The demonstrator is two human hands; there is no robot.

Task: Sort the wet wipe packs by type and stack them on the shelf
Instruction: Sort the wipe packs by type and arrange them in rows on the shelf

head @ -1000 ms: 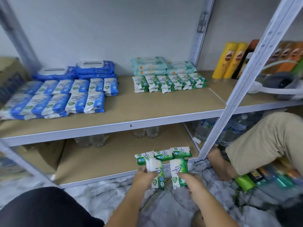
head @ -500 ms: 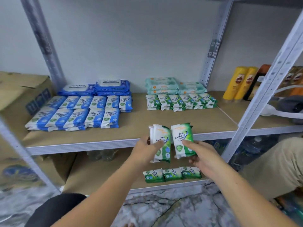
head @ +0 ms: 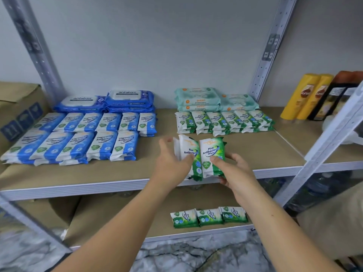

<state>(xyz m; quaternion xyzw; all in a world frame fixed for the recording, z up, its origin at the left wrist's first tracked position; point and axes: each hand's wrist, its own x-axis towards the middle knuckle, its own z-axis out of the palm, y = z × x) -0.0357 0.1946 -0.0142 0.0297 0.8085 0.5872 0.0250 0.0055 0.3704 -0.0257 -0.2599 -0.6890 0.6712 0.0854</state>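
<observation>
My left hand [head: 172, 163] grips a green pine wipe pack [head: 189, 152], with another pack behind it. My right hand [head: 233, 171] grips a second green pine pack [head: 213, 152]. Both packs are held upright, side by side, over the front of the middle shelf [head: 137, 183]. A row of green pine packs [head: 224, 121] lies behind them, in front of pale teal packs [head: 198, 99]. Blue antibacterial packs [head: 78, 138] fill the shelf's left part, with large blue packs [head: 129, 101] at the back. Three green packs [head: 208, 216] lie on the lower shelf.
Yellow and dark bottles [head: 314, 97] stand on the shelf bay to the right, past a metal upright [head: 269, 52]. A cardboard box [head: 17, 107] sits at the far left. A diagonal shelf post [head: 324, 146] crosses the right foreground. The floor [head: 196, 256] below is marbled.
Both hands rose from the lower shelf with the green packs and now hold them over the middle shelf. The camera view moved up and closer.
</observation>
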